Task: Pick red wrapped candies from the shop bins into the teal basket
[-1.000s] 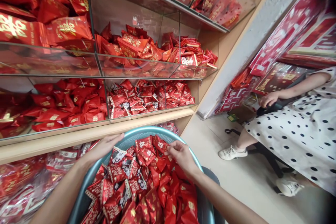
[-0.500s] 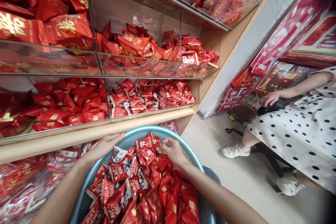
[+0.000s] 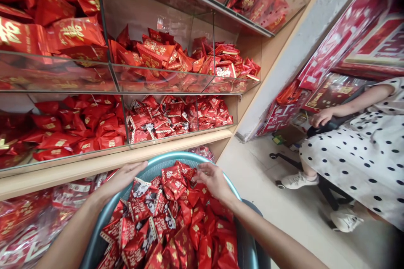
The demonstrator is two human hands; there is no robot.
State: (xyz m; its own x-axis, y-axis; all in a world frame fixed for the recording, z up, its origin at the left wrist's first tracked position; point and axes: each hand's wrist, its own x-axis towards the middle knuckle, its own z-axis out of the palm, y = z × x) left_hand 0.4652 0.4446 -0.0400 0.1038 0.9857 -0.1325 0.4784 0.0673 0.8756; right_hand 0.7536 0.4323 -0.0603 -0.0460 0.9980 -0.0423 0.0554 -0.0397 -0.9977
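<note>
A teal plastic basket full of small red packets stands in front of me. Some packets carry black-and-white pictures, others plain gold print. My left hand lies against the basket's left rim with its fingers stretched out and no packet in it. Over the right side of the basket hovers my right hand, palm down, near the rim. Its fingers are loosely bent and apart, and no packet shows between them. The packets right under this hand are partly hidden by it.
Wooden shelves with clear-fronted compartments hold red packets. Plastic-wrapped red bags lie below, left of the basket. At right, a person in a polka-dot dress sits on a wheeled chair beside the tiled floor.
My right hand has drawn back a little to the right, off the packets it was touching, and its fingers have loosened. The left hand stays at the rim. The seated person's foot has shifted right.
</note>
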